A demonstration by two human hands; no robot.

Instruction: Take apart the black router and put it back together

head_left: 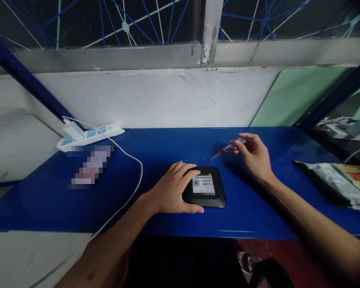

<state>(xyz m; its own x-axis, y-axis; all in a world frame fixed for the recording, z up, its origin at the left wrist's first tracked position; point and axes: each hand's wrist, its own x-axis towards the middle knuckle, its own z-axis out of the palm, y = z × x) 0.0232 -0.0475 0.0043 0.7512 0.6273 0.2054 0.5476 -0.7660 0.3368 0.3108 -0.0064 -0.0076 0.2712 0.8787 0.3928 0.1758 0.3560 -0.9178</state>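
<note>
A flat black electronic device (221, 188) with rounded corners lies on the blue table, its white printed label facing up. Across its left side my left hand (180, 188) is closed, fingers over the far edge and thumb along the near edge. My right hand (253, 154) pinches the handle of a small screwdriver (228, 148) with a red collar. The screwdriver's thin shaft slants down to the left, its tip just beyond the far edge of the device, close to the tabletop. Tiny slivers lie near the tip, too small to name.
On the left, a white power strip (91, 136) holds a plug, and its white cable (141, 168) curves over the blue table (156, 144). A blurred-out rectangular thing (91, 166) lies nearby. At the right is a shiny foil packet (333, 182). A white wall (168, 100) stands behind.
</note>
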